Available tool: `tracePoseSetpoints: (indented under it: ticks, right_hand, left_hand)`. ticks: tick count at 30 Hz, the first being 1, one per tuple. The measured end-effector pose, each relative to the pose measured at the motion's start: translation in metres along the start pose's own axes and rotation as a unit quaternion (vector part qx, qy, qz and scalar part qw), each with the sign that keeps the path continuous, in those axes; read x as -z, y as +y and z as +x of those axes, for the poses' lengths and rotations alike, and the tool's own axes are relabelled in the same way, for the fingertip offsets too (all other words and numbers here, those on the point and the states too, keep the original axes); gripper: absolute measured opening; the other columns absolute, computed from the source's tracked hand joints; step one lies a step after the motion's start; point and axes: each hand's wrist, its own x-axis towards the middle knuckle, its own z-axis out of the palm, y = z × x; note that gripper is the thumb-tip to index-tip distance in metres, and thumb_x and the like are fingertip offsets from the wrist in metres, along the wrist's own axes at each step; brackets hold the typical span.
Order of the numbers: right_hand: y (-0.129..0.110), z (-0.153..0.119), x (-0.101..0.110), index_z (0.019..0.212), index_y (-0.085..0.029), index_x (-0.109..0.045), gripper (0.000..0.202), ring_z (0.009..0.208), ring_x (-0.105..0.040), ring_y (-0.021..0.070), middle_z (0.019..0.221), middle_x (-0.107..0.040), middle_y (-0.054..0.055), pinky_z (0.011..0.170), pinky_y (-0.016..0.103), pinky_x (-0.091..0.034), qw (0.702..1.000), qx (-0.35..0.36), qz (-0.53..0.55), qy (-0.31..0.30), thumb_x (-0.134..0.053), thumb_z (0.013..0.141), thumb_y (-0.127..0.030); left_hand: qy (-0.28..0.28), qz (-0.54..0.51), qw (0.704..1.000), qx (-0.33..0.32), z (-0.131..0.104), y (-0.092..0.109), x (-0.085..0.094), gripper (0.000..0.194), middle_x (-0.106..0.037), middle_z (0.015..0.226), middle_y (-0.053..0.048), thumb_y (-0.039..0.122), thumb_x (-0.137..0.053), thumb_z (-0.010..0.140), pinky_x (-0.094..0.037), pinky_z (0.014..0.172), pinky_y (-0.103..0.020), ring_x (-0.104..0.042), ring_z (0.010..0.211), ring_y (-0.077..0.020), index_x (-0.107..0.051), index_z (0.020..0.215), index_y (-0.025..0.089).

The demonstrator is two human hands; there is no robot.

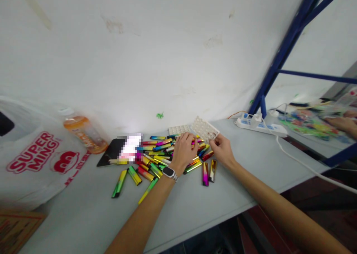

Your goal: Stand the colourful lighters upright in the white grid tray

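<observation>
A heap of shiny multicoloured lighters [156, 155] lies on the grey table [83, 216] against the white wall. My left hand [184, 149], with a watch on the wrist, rests on the heap with its fingers curled down among the lighters; whether it grips one is hidden. My right hand [221, 148] holds the near edge of a white plastic tray with round cells [204, 128], tilted up off the table. A second white tray [179, 129] lies flat just behind the heap.
A white carrier bag with red print [33, 161] and an orange drink bottle [83, 133] stand at the left. A dark card [113, 150] lies beside the heap. A power strip [258, 125] with a white cable sits right, by a blue frame [279, 64]. Another person's hand [341, 124] works beyond.
</observation>
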Motion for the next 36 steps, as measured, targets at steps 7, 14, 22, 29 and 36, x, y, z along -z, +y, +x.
tracePoseSetpoints:
  ticks: [7,14,22,29,36]
  right_hand:
    - [-0.031,0.044,-0.052,0.083,-0.016,-0.059,0.021,0.046,-0.040,0.0097,0.052,-0.047,-0.005,0.045,0.021,-0.027,0.986,-0.030,0.079,-0.143,-0.052,0.077,-0.034]
    - [-0.047,0.091,-0.129,0.071,-0.015,-0.057,0.020,0.046,-0.049,0.0113,0.049,-0.052,-0.002,0.047,0.021,-0.034,0.976,-0.034,-0.033,-0.215,-0.051,0.082,-0.031]
    - [-0.062,0.111,-0.167,0.078,-0.011,-0.069,0.023,0.049,-0.053,0.0119,0.048,-0.056,-0.001,0.051,0.020,-0.038,0.945,-0.023,-0.160,-0.286,-0.054,0.082,-0.027]
    - [-0.071,0.109,-0.183,0.082,-0.009,-0.074,0.021,0.072,-0.067,0.0201,0.072,-0.072,0.012,0.065,0.024,-0.047,0.925,-0.012,-0.247,-0.289,-0.060,0.076,-0.025]
    - [-0.084,0.097,-0.184,0.108,-0.010,-0.070,0.041,0.095,-0.070,0.0312,0.104,-0.072,0.021,0.078,0.034,-0.052,0.893,0.027,-0.376,-0.248,-0.061,0.078,-0.034]
  left_hand:
    - [0.027,0.040,0.995,0.085,0.002,-0.074,0.059,0.020,-0.063,0.104,-0.008,0.011,-0.043,0.089,-0.045,0.097,-0.036,-0.057,0.103,-0.0215,-0.061,0.097,0.017]
    - [-0.183,0.162,0.958,0.153,-0.008,-0.135,0.078,0.033,-0.067,0.113,-0.011,0.024,-0.035,0.096,-0.044,0.098,-0.039,-0.061,0.105,-0.0244,-0.065,0.106,0.016]
    - [-0.142,0.161,0.969,0.121,-0.041,-0.132,0.076,0.035,-0.067,0.114,-0.011,0.031,-0.036,0.097,-0.044,0.099,-0.040,-0.059,0.110,-0.0244,-0.064,0.113,0.018]
    - [-0.110,0.163,0.972,0.127,-0.050,-0.131,0.077,0.029,-0.065,0.112,-0.011,0.029,-0.041,0.096,-0.044,0.096,-0.039,-0.058,0.108,-0.0240,-0.063,0.112,0.019]
    - [-0.100,0.176,0.971,0.128,-0.051,-0.132,0.075,0.028,-0.064,0.111,-0.009,0.030,-0.042,0.095,-0.044,0.093,-0.040,-0.058,0.105,-0.0246,-0.062,0.112,0.019]
